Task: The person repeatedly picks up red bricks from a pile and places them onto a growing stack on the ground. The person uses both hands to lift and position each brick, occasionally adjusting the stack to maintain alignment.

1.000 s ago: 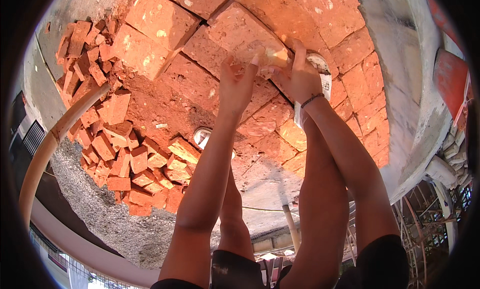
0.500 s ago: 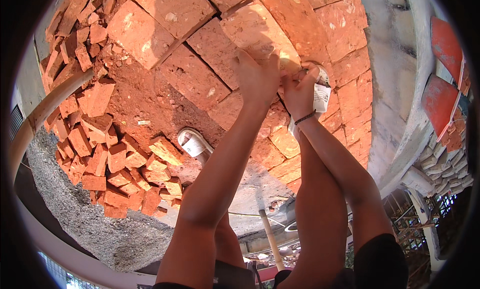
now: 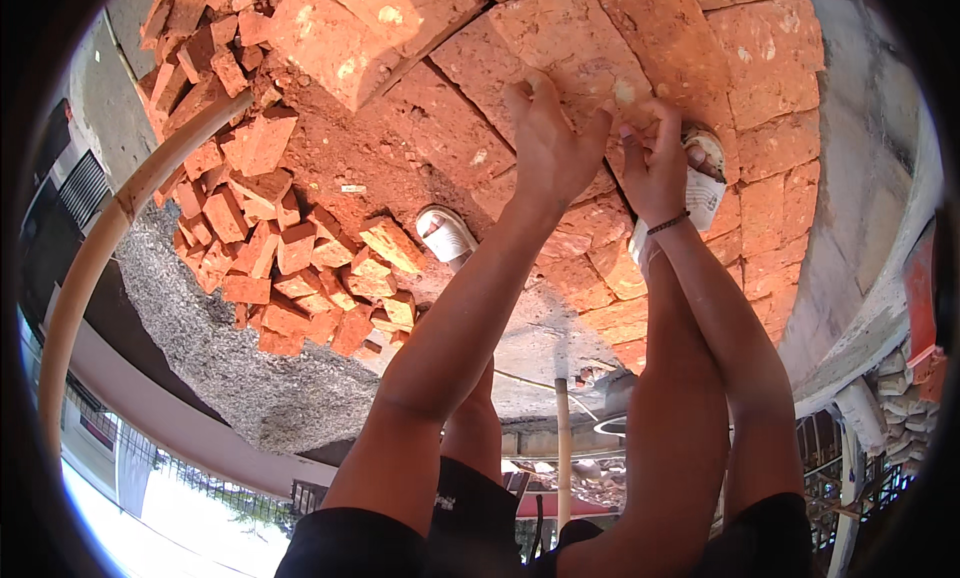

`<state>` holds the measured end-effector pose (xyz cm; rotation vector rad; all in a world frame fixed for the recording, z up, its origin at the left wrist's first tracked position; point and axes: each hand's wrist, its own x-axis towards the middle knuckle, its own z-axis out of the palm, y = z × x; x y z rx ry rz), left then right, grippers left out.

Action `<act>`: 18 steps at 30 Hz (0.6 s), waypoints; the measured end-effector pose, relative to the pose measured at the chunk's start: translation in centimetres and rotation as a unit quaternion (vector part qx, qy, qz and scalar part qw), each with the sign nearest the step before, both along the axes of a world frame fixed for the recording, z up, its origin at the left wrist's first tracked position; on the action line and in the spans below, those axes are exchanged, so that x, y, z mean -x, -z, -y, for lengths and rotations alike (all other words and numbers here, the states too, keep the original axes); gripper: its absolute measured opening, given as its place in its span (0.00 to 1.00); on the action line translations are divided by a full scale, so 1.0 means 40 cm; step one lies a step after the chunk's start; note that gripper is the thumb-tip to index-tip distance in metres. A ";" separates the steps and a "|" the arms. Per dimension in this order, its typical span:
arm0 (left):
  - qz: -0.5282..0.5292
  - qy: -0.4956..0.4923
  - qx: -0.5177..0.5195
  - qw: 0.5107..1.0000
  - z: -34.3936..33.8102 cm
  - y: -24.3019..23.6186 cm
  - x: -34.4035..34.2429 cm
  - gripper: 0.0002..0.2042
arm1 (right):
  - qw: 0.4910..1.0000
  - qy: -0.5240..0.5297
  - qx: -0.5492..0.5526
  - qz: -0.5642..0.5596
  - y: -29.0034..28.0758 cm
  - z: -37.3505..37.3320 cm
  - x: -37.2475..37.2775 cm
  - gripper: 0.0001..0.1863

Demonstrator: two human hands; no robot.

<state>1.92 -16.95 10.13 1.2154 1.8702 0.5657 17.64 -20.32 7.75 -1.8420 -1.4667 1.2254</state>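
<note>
My left hand (image 3: 553,143) rests its curved, parted fingers on a large flat red brick slab (image 3: 550,33), laid among others. Close beside it, my right hand (image 3: 655,168), with a dark cord round the wrist, has its thumb and fingers apart at the same slab's near part. A dark gap between slabs runs below the hands. My right sandalled foot (image 3: 705,183) is just behind the right hand on the bricks; the left one (image 3: 445,233) stands on red rubble further left.
Loose broken bricks (image 3: 270,248) are heaped at left beside a curved pale pole (image 3: 90,268) and grey gravel (image 3: 200,328). A grey concrete band (image 3: 850,178) borders the laid bricks at right, with stacked blocks beyond. An upright pole (image 3: 563,438) stands toward the lower edge.
The view has shifted, moving the scene rightward and upward since half a second ago. Both hands stay at the same slab; their bunched fingers are now more spread.
</note>
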 end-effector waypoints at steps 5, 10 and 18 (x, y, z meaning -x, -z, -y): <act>0.147 -0.086 -0.007 0.985 0.197 -0.009 0.157 0.22 | 0.985 -0.110 0.036 0.129 -0.101 -0.042 0.021 0.17; -0.037 -0.245 0.124 0.961 0.636 0.092 0.498 0.19 | 0.925 -0.339 0.125 0.122 -0.176 0.031 0.211 0.14; -0.328 -0.284 0.385 0.815 1.239 0.211 1.190 0.40 | 0.577 -0.799 -0.082 0.150 -0.010 0.291 0.931 0.28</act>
